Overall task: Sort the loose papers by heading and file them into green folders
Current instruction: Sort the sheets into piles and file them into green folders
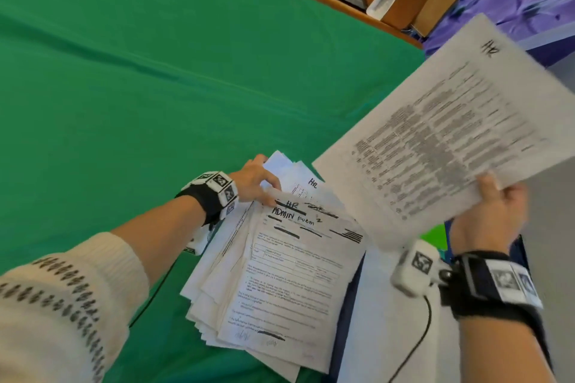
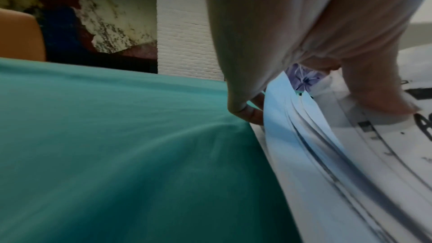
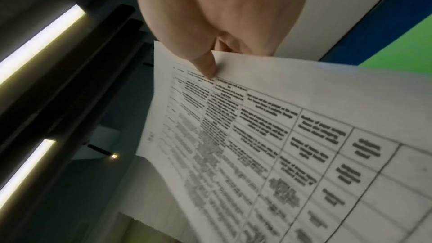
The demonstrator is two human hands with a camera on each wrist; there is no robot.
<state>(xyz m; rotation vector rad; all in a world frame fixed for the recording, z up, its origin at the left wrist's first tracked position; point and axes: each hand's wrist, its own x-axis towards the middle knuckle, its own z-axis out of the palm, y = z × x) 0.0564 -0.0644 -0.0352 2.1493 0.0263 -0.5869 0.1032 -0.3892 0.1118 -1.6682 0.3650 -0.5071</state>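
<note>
Your right hand [image 1: 494, 211] pinches one loose sheet [image 1: 451, 121] by its near edge, thumb on the printed face and the other fingers behind it, as the right wrist view shows. The sheet stands up off the bench [image 1: 155, 71], tilted, its long axis running away from you and to the right; the heading corner, marked "HR", is the far one, well away from your grip.

Your left hand [image 1: 255, 180] grips the far left corner of the fanned stack of papers [image 1: 273, 283], thumb pressed on the top page and fingers curled under the edge. The stack lies on the green cloth of the bench, its long axis toward you, with the near right part hanging over a white sheet [image 1: 373, 305] and a dark blue strip. The top page reads "HR", struck out, and "ADMIN FORM"; another "HR" page peeks out beyond it.

The lifted sheet is up and to the right of the stack, apart from it, so the right hand is the one to carry it. A patch of bright green [image 1: 435, 236] shows below the lifted sheet beside your right wrist; it may be a folder, but too little shows to tell, or to see anything in it. I judge you are still sorting: this HR sheet needs a pile of its own.
</note>
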